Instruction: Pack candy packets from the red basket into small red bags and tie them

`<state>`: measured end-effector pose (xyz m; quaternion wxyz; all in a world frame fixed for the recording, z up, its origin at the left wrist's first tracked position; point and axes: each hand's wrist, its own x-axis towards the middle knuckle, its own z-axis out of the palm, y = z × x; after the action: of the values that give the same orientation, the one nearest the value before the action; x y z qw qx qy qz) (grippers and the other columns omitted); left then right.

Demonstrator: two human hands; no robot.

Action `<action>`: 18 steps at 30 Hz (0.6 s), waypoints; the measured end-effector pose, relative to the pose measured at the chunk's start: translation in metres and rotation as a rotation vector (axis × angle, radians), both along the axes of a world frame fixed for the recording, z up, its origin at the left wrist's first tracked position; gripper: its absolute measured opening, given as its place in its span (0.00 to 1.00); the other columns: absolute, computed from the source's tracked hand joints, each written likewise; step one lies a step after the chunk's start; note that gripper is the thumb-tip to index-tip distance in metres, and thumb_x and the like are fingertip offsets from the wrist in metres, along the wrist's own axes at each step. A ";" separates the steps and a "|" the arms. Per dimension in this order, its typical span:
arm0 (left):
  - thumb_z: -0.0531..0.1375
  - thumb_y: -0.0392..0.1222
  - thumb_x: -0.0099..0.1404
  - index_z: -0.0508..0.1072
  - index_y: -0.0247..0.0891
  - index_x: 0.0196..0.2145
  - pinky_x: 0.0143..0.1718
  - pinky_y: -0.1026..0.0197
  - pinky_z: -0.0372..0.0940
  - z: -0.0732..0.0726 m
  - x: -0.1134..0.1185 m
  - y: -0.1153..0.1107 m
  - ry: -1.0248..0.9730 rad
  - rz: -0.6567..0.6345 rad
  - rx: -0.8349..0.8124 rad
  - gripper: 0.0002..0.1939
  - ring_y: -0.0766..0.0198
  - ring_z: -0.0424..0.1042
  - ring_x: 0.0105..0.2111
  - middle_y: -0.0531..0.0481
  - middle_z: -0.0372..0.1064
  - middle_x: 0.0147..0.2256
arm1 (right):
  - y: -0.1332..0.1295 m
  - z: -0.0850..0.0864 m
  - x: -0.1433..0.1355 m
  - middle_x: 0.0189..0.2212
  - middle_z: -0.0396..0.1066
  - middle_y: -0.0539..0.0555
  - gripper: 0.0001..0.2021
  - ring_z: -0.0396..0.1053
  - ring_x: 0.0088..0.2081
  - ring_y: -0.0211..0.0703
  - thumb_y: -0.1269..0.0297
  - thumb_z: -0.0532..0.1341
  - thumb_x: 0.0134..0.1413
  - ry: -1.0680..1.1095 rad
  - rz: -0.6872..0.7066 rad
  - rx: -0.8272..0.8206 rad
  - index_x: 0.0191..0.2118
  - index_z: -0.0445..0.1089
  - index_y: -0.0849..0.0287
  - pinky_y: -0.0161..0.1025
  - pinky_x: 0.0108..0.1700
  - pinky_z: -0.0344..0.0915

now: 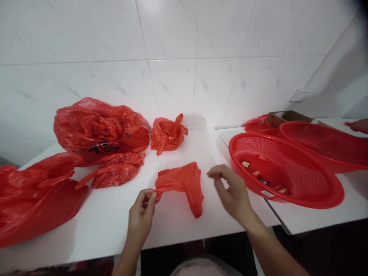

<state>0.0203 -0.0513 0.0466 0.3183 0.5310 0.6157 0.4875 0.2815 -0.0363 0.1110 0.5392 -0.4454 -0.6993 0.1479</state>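
Observation:
A small flat red plastic bag (184, 178) lies loosely folded on the white table. My left hand (142, 211) pinches its left end between thumb and fingers. On the other side, my right hand (232, 191) hovers apart from the bag, with fingers bent and a gap beside the thumb; nothing shows in it. Close by on the right stands a red perforated plastic basket (310, 168), with several small red and gold pieces (255, 173) at its bottom.
A knotted red bag (168, 134) sits by the tiled wall. Larger red bags (100, 130) crowd the left side, one at the front left corner (37, 203). Behind the basket are a second red basket (324, 145) and a cardboard box (290, 116). Another person's hand (359, 125) shows at far right.

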 end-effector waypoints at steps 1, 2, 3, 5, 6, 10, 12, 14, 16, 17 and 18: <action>0.57 0.54 0.65 0.69 0.41 0.37 0.35 0.62 0.64 0.005 0.007 -0.001 -0.017 -0.031 0.018 0.14 0.64 0.68 0.32 0.54 0.68 0.30 | -0.007 0.004 -0.015 0.34 0.72 0.51 0.11 0.69 0.37 0.37 0.76 0.52 0.56 -0.017 0.115 0.023 0.39 0.68 0.57 0.35 0.40 0.66; 0.57 0.53 0.65 0.69 0.41 0.37 0.35 0.63 0.64 0.010 0.013 -0.001 -0.022 -0.060 0.033 0.13 0.64 0.68 0.33 0.53 0.68 0.31 | -0.012 0.005 -0.029 0.35 0.72 0.51 0.11 0.70 0.37 0.37 0.75 0.52 0.57 -0.057 0.221 0.033 0.40 0.68 0.56 0.35 0.40 0.67; 0.57 0.53 0.65 0.70 0.41 0.37 0.35 0.63 0.64 0.014 0.018 -0.002 -0.016 -0.092 0.044 0.13 0.63 0.69 0.34 0.53 0.68 0.32 | -0.014 0.002 -0.041 0.36 0.73 0.52 0.11 0.70 0.39 0.38 0.75 0.52 0.58 -0.113 0.299 0.030 0.42 0.68 0.57 0.35 0.41 0.67; 0.57 0.51 0.66 0.71 0.41 0.37 0.35 0.63 0.65 0.021 0.024 -0.005 0.032 -0.152 0.061 0.11 0.63 0.69 0.36 0.51 0.68 0.35 | -0.009 -0.011 -0.059 0.39 0.74 0.54 0.12 0.71 0.41 0.41 0.73 0.51 0.61 -0.274 0.335 -0.003 0.45 0.68 0.58 0.38 0.43 0.67; 0.57 0.50 0.66 0.72 0.41 0.37 0.34 0.64 0.65 0.023 0.025 -0.006 0.074 -0.181 0.073 0.11 0.63 0.69 0.37 0.51 0.68 0.37 | -0.003 -0.020 -0.064 0.39 0.74 0.55 0.11 0.70 0.42 0.43 0.72 0.51 0.61 -0.374 0.307 -0.026 0.44 0.69 0.59 0.40 0.44 0.66; 0.57 0.47 0.66 0.74 0.43 0.37 0.34 0.64 0.64 0.026 0.021 -0.010 0.250 -0.282 0.113 0.09 0.63 0.70 0.38 0.49 0.67 0.39 | 0.024 -0.047 -0.063 0.37 0.74 0.59 0.10 0.70 0.41 0.49 0.68 0.52 0.63 -0.768 0.131 -0.158 0.39 0.71 0.61 0.45 0.45 0.62; 0.56 0.47 0.67 0.75 0.43 0.36 0.36 0.63 0.65 0.026 0.015 -0.010 0.314 -0.306 0.112 0.10 0.63 0.70 0.39 0.49 0.67 0.40 | 0.034 -0.050 -0.055 0.38 0.74 0.59 0.12 0.70 0.40 0.47 0.69 0.50 0.64 -0.870 0.083 -0.212 0.42 0.70 0.61 0.44 0.45 0.59; 0.56 0.48 0.67 0.76 0.44 0.36 0.39 0.62 0.65 0.028 0.007 -0.008 0.403 -0.299 0.096 0.11 0.62 0.71 0.39 0.49 0.67 0.41 | 0.042 -0.046 -0.046 0.36 0.75 0.57 0.13 0.71 0.37 0.45 0.71 0.47 0.64 -0.916 0.059 -0.237 0.42 0.70 0.60 0.42 0.44 0.57; 0.56 0.49 0.66 0.77 0.45 0.35 0.39 0.61 0.64 0.031 -0.006 -0.002 0.536 -0.286 0.055 0.12 0.63 0.73 0.36 0.50 0.69 0.42 | 0.049 -0.039 -0.034 0.32 0.75 0.55 0.13 0.71 0.34 0.43 0.70 0.48 0.64 -0.936 0.004 -0.248 0.40 0.69 0.61 0.42 0.44 0.55; 0.56 0.50 0.66 0.78 0.46 0.34 0.38 0.60 0.64 0.033 -0.014 0.002 0.614 -0.283 0.032 0.12 0.63 0.73 0.34 0.51 0.70 0.42 | 0.052 -0.034 -0.027 0.30 0.75 0.54 0.12 0.70 0.32 0.42 0.70 0.48 0.64 -0.957 -0.032 -0.261 0.39 0.69 0.61 0.41 0.44 0.55; 0.56 0.50 0.65 0.78 0.46 0.33 0.37 0.60 0.64 0.035 -0.023 0.006 0.692 -0.282 0.011 0.12 0.63 0.73 0.33 0.52 0.71 0.42 | 0.054 -0.029 -0.021 0.28 0.75 0.54 0.12 0.70 0.29 0.41 0.71 0.48 0.63 -0.987 -0.063 -0.278 0.39 0.69 0.62 0.41 0.43 0.54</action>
<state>-0.0022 -0.0455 0.0813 0.1525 0.7455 0.6053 0.2336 0.2609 0.0176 0.0818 0.0846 -0.5506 -0.8304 -0.0047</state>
